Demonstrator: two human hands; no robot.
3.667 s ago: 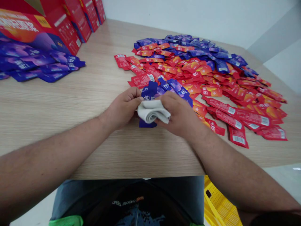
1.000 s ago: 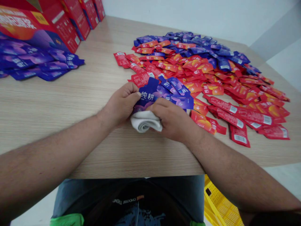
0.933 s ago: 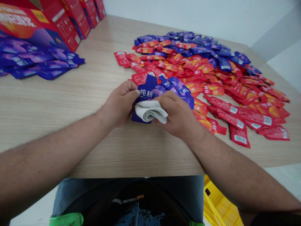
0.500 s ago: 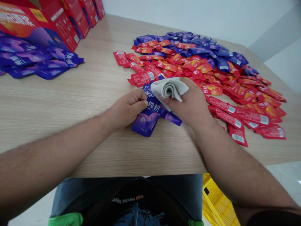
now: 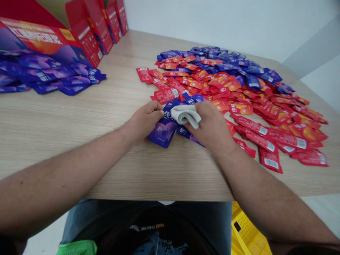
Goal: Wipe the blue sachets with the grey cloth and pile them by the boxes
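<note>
My left hand (image 5: 145, 122) is closed on the left edge of a purple pouch (image 5: 163, 131), pinching it between thumb and fingers. The pouch is held tilted, its printed front up, just over the table. Bunched in my right hand (image 5: 214, 124) is a folded grey-white cloth (image 5: 186, 115), which lies against the pouch's upper right part. Another purple pouch (image 5: 188, 136) pokes out beneath the right hand, partly hidden by it. Just behind the cloth are more purple pouch ends (image 5: 195, 99). The right fingertips are hidden by the cloth.
A large heap of red pouches (image 5: 223, 83) spreads across the right, with purple pouches (image 5: 228, 58) at its back. Purple pouches (image 5: 50, 74) are stacked at left before open red boxes (image 5: 90, 49). Below the table edge (image 5: 159, 196) sits a yellow basket (image 5: 249, 230).
The cloth has shifted down relative to the pouch and looks more tightly bunched. Purple pouches behind it show more. My left hand keeps its hold. The whole view has shifted slightly.
</note>
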